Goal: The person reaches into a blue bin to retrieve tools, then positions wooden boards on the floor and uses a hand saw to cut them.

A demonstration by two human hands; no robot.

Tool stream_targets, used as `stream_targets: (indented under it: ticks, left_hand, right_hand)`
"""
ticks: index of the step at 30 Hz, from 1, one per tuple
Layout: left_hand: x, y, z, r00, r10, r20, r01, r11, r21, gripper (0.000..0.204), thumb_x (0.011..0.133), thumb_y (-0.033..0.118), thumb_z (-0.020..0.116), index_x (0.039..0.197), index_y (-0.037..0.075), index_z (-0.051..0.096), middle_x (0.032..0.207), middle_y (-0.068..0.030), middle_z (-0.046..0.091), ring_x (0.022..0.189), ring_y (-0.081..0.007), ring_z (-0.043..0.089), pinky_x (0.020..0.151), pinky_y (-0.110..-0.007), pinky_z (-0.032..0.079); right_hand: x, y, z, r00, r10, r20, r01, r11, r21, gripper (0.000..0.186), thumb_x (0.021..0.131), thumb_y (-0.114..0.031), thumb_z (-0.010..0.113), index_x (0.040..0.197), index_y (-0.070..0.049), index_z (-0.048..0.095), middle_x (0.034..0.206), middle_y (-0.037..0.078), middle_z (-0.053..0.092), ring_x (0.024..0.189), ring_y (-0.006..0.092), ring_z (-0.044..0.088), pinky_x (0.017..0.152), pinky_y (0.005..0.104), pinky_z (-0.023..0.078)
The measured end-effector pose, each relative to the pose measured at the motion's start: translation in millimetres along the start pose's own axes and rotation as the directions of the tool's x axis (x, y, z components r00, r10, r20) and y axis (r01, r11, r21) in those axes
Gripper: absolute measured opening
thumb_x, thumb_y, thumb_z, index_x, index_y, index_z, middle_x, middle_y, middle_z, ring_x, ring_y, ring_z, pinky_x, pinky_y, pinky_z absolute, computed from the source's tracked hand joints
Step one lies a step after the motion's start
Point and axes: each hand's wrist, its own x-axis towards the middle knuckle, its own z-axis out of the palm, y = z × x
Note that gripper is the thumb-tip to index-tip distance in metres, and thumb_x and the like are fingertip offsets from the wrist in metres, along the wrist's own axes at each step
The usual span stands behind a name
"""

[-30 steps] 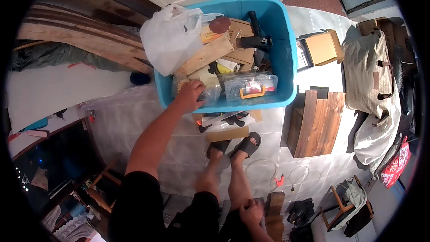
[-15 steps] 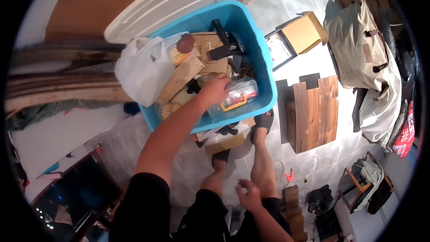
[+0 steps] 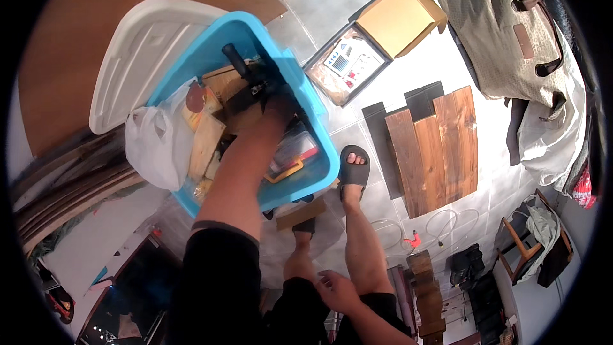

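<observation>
Left fingers (image 3: 283, 105) dip inside the blue bin (image 3: 330, 161) near a yellow-handled case (image 3: 297, 152).

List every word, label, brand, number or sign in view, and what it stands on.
White sheet in the open cardboard box: bold blue printing and red marks; I won't copy the wording.
Yellow package in the blue tub: any print is too small to read.
Clear case: any lettering is too blurred to read.
</observation>
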Motion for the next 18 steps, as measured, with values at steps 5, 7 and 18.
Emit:
stream_targets:
  ticks: [5, 7, 18]
  left_hand:
    - [6.8, 25.4, -69.8, 0.94, 0.165, 0.299, -0.113, 0.976, -0.184, 0.028, 0.096, 0.02, 0.054, 0.111, 0.012, 0.076, 0.12, -0.0145, 0.072, 0.109, -0.03, 0.07, 0.091, -0.046, 0.056]
    - [-32.4, -1.4, -101.3, 0.893, 0.102, 0.439, -0.056, 0.992, -0.117, 0.027, 0.097, 0.019, 0.053, 0.109, 0.013, 0.076, 0.119, -0.0144, 0.073, 0.106, -0.0294, 0.072, 0.089, -0.044, 0.058]
    - [-89.2, -13.2, -163.3, 0.934, 0.276, 0.226, -0.285, 0.959, 0.005, 0.022, 0.091, 0.013, 0.06, 0.107, 0.002, 0.07, 0.097, -0.0171, 0.067, 0.073, -0.0281, 0.072, 0.056, -0.04, 0.058]
  right_hand:
    - [2.6, -1.6, -9.9, 0.998, 0.038, -0.044, -0.036, 0.998, 0.047, 0.045, 0.097, -0.036, 0.066, 0.126, -0.001, 0.064, 0.106, 0.02, 0.074, 0.097, 0.0322, 0.073, 0.086, 0.0404, 0.057]
    - [5.2, -1.5, -12.7, 0.999, 0.0, 0.045, 0.0, 1.0, -0.004, 0.045, 0.097, -0.036, 0.066, 0.126, -0.001, 0.064, 0.106, 0.02, 0.074, 0.097, 0.0321, 0.073, 0.085, 0.041, 0.057]
    - [2.2, -7.7, -15.4, 0.999, 0.013, 0.043, -0.011, 0.999, -0.037, 0.044, 0.096, -0.034, 0.066, 0.125, -0.001, 0.064, 0.106, 0.02, 0.074, 0.097, 0.032, 0.073, 0.085, 0.0423, 0.057]
